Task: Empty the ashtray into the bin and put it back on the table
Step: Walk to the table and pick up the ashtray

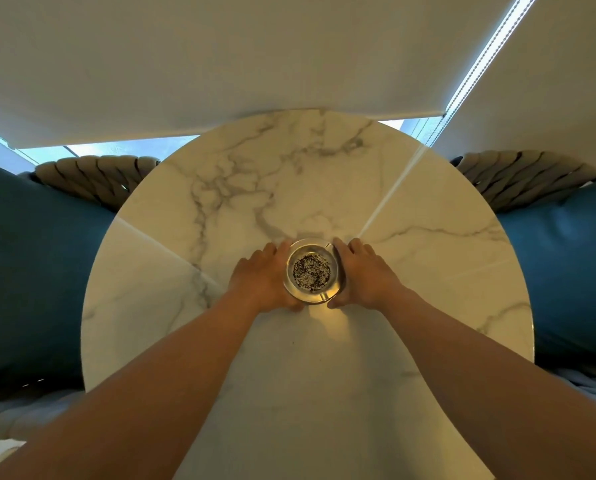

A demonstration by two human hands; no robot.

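A round clear glass ashtray point(312, 271) with dark ash and grit in its bowl stands on the round white marble table point(307, 358), near its middle. My left hand point(263, 278) cups the ashtray's left side, fingers curled around the rim. My right hand point(365, 273) cups its right side the same way. Both hands touch the glass, and the ashtray rests on the tabletop. No bin is in view.
Chairs with blue cushions point(29, 271) and woven backs point(92, 174) flank the table on the left and right point(566, 271). White roller blinds point(220, 57) hang behind the table's far edge, with a bead chain point(480, 57) at the right.
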